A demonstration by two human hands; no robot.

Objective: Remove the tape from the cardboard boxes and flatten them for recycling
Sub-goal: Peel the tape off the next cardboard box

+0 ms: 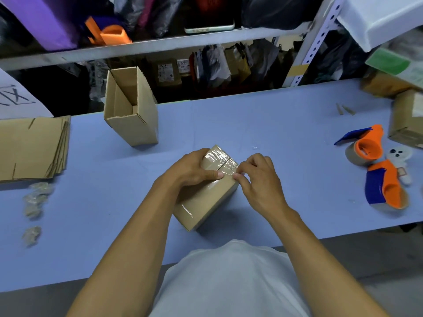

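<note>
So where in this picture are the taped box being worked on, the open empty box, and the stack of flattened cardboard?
taped box (201,202): head view, on its bare side face.
open empty box (137,126): head view, on its front outer wall.
stack of flattened cardboard (29,147): head view, on the top sheet.

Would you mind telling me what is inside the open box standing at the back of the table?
The open box shows only bare cardboard walls and a folded inner flap near the bottom. Its near wall hides the lowest part, so anything lying there cannot be seen.
</note>
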